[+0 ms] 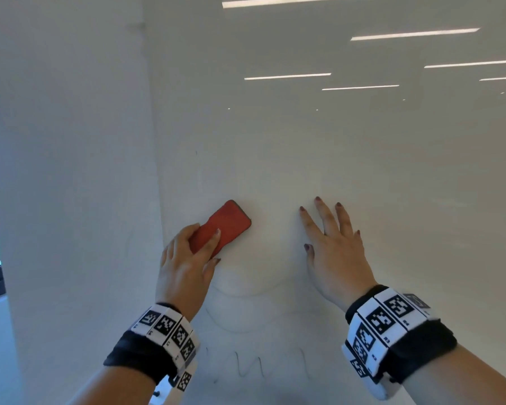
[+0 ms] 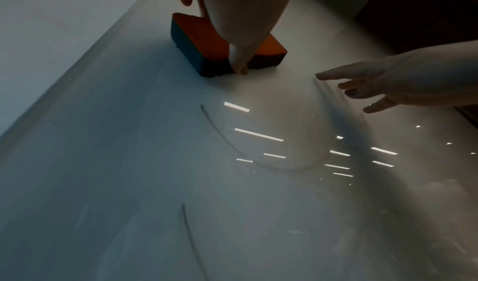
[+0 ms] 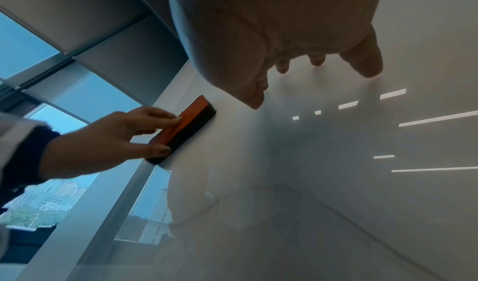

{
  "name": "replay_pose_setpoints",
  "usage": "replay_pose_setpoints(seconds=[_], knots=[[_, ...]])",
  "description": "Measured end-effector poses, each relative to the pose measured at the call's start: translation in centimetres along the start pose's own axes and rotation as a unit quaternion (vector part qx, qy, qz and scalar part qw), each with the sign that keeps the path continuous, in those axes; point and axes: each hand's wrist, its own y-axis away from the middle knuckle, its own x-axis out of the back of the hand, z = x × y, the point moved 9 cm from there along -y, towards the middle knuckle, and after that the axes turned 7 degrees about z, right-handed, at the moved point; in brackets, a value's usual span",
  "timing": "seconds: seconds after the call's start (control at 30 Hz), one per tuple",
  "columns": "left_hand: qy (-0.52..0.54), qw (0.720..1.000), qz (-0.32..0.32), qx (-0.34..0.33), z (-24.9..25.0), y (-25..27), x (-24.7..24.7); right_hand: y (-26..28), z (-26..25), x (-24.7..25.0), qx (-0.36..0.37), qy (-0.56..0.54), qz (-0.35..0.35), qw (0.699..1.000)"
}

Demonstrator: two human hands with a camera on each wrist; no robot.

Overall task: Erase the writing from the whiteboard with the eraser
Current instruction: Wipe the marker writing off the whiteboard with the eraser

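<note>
Your left hand [image 1: 184,264] grips the eraser [image 1: 222,225] flat against the whiteboard [image 1: 362,171]; your right hand [image 1: 336,252] rests spread beside it. Faint writing [image 1: 251,366] remains lower down: strokes kept this high will likely miss it.

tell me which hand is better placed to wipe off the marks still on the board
Left. The left hand already grips the eraser against the whiteboard; the right hand is spread open, holding nothing.

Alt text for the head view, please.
A left hand presses a red rectangular eraser against a glossy white whiteboard, while the right hand rests flat with fingers spread beside it. Faint dark pen strokes remain below.
</note>
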Motion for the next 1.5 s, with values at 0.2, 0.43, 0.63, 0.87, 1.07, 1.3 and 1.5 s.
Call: replay_pose_setpoints(seconds=[0.2, 0.43, 0.63, 0.87, 1.07, 1.3, 1.5], knots=[[0.041, 0.997, 0.025, -0.053, 0.0, -4.0, 0.1, -0.1, -1.4, -1.2, 0.018, 0.025, -0.018, 0.999], [0.034, 0.998, 0.025, -0.043, -0.4, -2.3, -0.4, 0.0, -1.2, -1.7, 0.013, 0.040, -0.014, 0.999], [0.030, 0.998, 0.003, -0.056, -0.8, 3.0, -1.2, 1.1, -1.8, -2.6, 0.004, 0.029, -0.013, 0.999], [-0.002, 0.995, -0.056, -0.082, -0.6, 2.8, -1.4, 3.1, -3.2, -5.1, 0.018, 0.030, -0.053, 0.998], [-0.021, 0.997, -0.049, -0.054, -1.2, -1.8, -0.4, 4.0, -3.4, -5.8, 0.016, 0.049, -0.059, 0.997], [-0.013, 0.996, -0.071, -0.056, -1.3, 3.8, -1.5, 5.1, -2.5, -6.5, 0.009, 0.036, -0.066, 0.997], [-0.012, 0.992, -0.111, -0.059, -1.3, 10.5, -3.3, 5.9, -2.0, -6.9, 0.009, 0.030, -0.066, 0.997]])
